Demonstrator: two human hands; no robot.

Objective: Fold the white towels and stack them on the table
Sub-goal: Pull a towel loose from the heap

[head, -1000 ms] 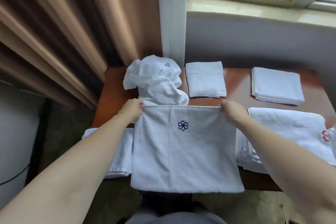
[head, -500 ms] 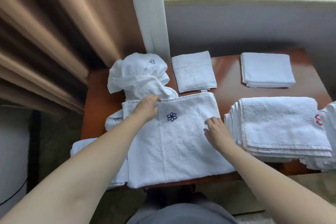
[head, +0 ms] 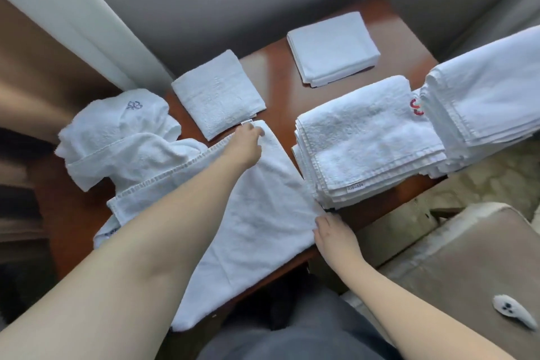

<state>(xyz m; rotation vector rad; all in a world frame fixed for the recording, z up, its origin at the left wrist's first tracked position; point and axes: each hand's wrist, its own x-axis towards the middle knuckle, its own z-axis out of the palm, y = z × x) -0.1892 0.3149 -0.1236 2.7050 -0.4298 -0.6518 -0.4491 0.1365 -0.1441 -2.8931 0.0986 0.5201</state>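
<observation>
A white towel point(head: 263, 213) lies flat on the brown table point(head: 280, 76), its near end hanging over the front edge. My left arm crosses it. My left hand point(head: 248, 143) grips the far right corner beside a small tag. My right hand point(head: 333, 231) is at the towel's near right corner, with curled fingers on the edge. A stack of folded white towels point(head: 368, 140) sits just right of the flat towel. A crumpled heap of white towels point(head: 117, 137) lies to its left.
Two folded towels rest at the back, a small one point(head: 217, 96) and a second one point(head: 333, 47). Another white stack point(head: 482, 96) sits at the far right. A beige armchair point(head: 467, 257) with a small white object point(head: 514, 311) stands right of the table. Curtains hang left.
The towel went from held up by its top corners to lying flat. My left hand moved right to the far right corner. My right hand slid back to the near right corner.
</observation>
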